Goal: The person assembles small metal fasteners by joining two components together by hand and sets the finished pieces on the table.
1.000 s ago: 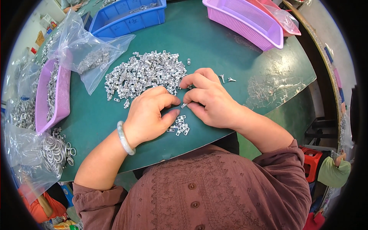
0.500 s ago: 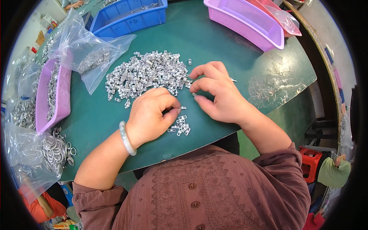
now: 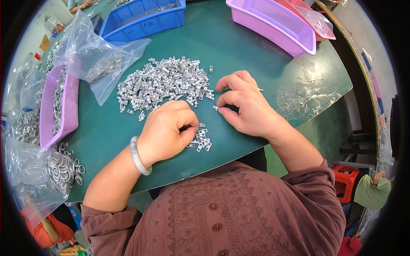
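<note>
One apiece: pinching slotted silver metal fittings (image 3: 202, 125) in left hand (image 3: 167, 130) and right hand (image 3: 245, 106), with a heap (image 3: 164, 83) just ahead of the left and a small cluster (image 3: 203, 140) close to its right. Apparently picking out fittings singly; next, probably needing a careful left release.

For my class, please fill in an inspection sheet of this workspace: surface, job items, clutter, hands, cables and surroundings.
Surface: green table, scuffed patch at right.
Job's things: pile of small silver pieces; smaller cluster nearer the person.
Clutter: blue tray beyond the pile; left purple basket holding metal parts, clear bag at its far end; right purple basket.
Left hand: appears to pinch a piece beside the cluster.
Right hand: pinches another piece near the pile.
Cables: nothing seen.
Surroundings: red stool at right; parts of other people at both sides.
</note>
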The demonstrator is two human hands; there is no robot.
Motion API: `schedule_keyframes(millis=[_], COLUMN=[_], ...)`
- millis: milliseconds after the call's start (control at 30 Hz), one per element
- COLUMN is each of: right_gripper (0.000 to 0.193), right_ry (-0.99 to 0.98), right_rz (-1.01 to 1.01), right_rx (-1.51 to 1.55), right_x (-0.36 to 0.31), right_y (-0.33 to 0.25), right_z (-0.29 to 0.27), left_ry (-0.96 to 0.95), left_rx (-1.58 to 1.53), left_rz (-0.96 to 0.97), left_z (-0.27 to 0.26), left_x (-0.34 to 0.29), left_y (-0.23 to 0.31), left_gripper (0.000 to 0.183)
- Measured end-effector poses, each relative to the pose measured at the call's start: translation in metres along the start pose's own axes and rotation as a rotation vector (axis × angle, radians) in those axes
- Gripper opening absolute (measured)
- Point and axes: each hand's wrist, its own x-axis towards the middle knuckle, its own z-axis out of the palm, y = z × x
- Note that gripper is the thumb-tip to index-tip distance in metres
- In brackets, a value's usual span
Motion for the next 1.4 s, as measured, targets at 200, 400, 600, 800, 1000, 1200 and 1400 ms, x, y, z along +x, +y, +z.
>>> schedule_keyframes(millis=[200, 400, 600, 800, 1000, 1200, 1400], right_gripper=[0.01, 0.01, 0.011, 0.012, 0.013, 0.012, 0.008], right_ry=[-0.009, -0.023, -0.027, -0.015, 0.0, 0.009, 0.009], right_rz=[-0.017, -0.044, -0.08, -0.093, -0.152, -0.159, -0.128], right_rx=[0.068, 0.11, 0.118, 0.098, 0.06, 0.089, 0.163], right_x=[0.0, 0.002, 0.002, 0.002, 0.001, 0.001, 0.002], right_y=[0.0, -0.006, -0.007, -0.009, -0.007, -0.007, -0.007], right_z=[0.005, 0.011, 0.015, 0.012, 0.013, 0.015, 0.017], left_ry=[-0.048, 0.075, 0.066, 0.064, 0.046, 0.026, 0.03], left_rx=[-0.045, -0.163, -0.091, -0.017, -0.016, -0.023, -0.006], left_rz=[0.001, -0.135, -0.123, -0.086, -0.086, -0.124, -0.098], left_z=[-0.004, 0.003, 0.004, 0.005, 0.004, 0.003, 0.004], left_x=[0.0, 0.001, 0.002, 0.002, 0.002, 0.002, 0.002], left_y=[0.0, 0.0, -0.001, -0.004, -0.003, 0.0, -0.001], left_gripper=[0.008, 0.008, 0.01, 0.008, 0.009, 0.011, 0.011])
